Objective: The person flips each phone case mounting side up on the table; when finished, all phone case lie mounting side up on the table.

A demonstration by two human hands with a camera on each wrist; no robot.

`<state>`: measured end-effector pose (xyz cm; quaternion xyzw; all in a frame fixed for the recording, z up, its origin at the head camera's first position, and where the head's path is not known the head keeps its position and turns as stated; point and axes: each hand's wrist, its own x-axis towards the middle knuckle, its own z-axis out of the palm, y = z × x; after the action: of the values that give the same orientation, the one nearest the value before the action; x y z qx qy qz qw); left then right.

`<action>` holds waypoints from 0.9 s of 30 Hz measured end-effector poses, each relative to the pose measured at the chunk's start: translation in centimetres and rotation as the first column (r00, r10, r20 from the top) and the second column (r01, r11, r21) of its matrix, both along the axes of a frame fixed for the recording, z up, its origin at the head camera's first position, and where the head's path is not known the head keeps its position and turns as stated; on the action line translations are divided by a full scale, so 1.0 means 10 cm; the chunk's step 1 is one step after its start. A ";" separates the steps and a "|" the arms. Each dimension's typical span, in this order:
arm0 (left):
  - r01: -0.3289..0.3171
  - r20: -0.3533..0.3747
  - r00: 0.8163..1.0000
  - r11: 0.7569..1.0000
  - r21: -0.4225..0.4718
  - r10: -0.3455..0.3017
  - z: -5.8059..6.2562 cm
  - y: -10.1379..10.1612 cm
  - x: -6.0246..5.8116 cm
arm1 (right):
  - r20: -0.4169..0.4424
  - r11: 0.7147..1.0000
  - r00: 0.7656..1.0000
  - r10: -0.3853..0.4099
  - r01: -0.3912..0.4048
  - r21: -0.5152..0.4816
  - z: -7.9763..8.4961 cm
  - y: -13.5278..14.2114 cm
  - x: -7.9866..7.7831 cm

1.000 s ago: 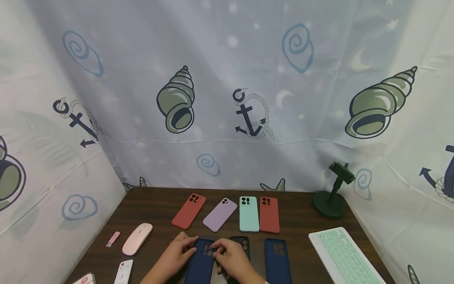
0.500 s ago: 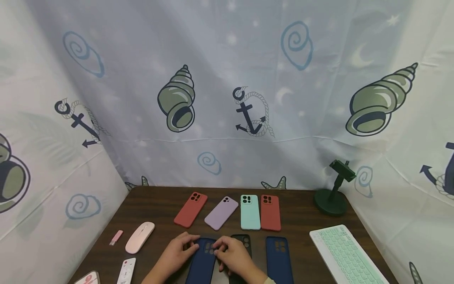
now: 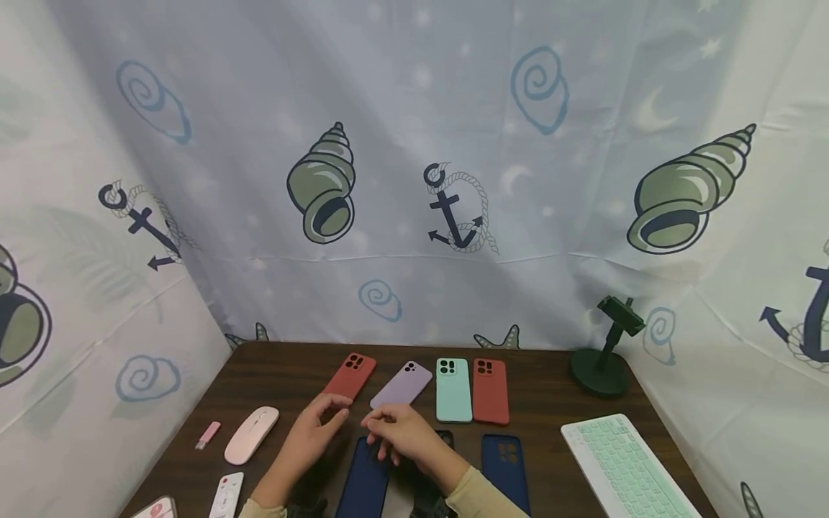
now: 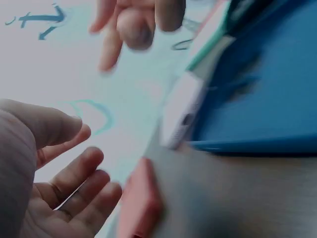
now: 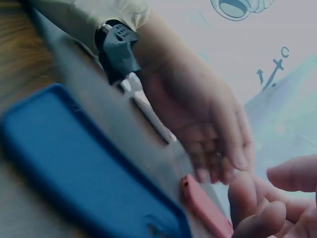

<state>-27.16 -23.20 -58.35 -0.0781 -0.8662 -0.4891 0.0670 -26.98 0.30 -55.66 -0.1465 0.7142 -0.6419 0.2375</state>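
Observation:
In the head view my left hand [image 3: 307,442] hovers left of a dark blue phone case [image 3: 363,480], fingers loosely bent and holding nothing. Over that case's top right edge is my right hand [image 3: 408,435], its fingers loosely curled. The left wrist view shows both the left hand [image 4: 64,188] and the right fingers [image 4: 136,29] apart from the blue case [image 4: 282,89]. Most of a black phone case [image 3: 445,437] is hidden behind my right hand. Further right lies a second dark blue case [image 3: 505,467].
Behind stand out a red case [image 3: 352,374], a lavender case [image 3: 403,385], a mint case [image 3: 453,392] and another red case [image 3: 491,394]. Left are a pink mouse [image 3: 251,435], a pink USB stick [image 3: 208,435] and a white remote [image 3: 227,495]. Right are a keyboard [image 3: 628,464] and green stand [image 3: 602,370].
Both hands have let go of the blue phone case's top end and risen away from it, the left hand leftward and up. The case stays on the table.

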 end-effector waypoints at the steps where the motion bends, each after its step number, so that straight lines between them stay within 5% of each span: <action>1: -0.013 -0.021 1.000 1.000 -0.014 0.012 0.04 -0.01 -0.06 | -0.008 1.000 1.000 -0.012 0.012 -0.012 0.02 -0.06 -0.06; 5: -0.057 -0.067 0.996 0.995 -0.088 0.051 0.09 -0.07 -0.32 | -0.015 0.995 0.996 -0.082 0.081 -0.062 0.03 -0.29 -0.32; 12: -0.088 -0.084 0.994 0.975 -0.202 0.072 -0.09 -0.04 -0.58 | 0.013 0.974 0.982 -0.187 0.187 -0.131 -0.10 -0.47 -0.65; 18: -0.162 -0.065 0.986 0.962 -0.221 0.151 -0.26 -0.06 -0.62 | 0.065 0.959 0.970 -0.234 0.241 -0.152 -0.27 -0.56 -0.82; 27: -0.193 -0.124 0.979 0.925 -0.327 0.160 -0.41 0.01 -0.52 | 0.059 0.963 0.971 -0.231 0.237 -0.130 -0.43 -0.56 -0.86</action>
<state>-32.40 -23.07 -62.41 -0.0330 -0.9365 -0.3210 0.1374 -35.55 -5.32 -59.95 -0.0629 0.6759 -0.7156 0.1648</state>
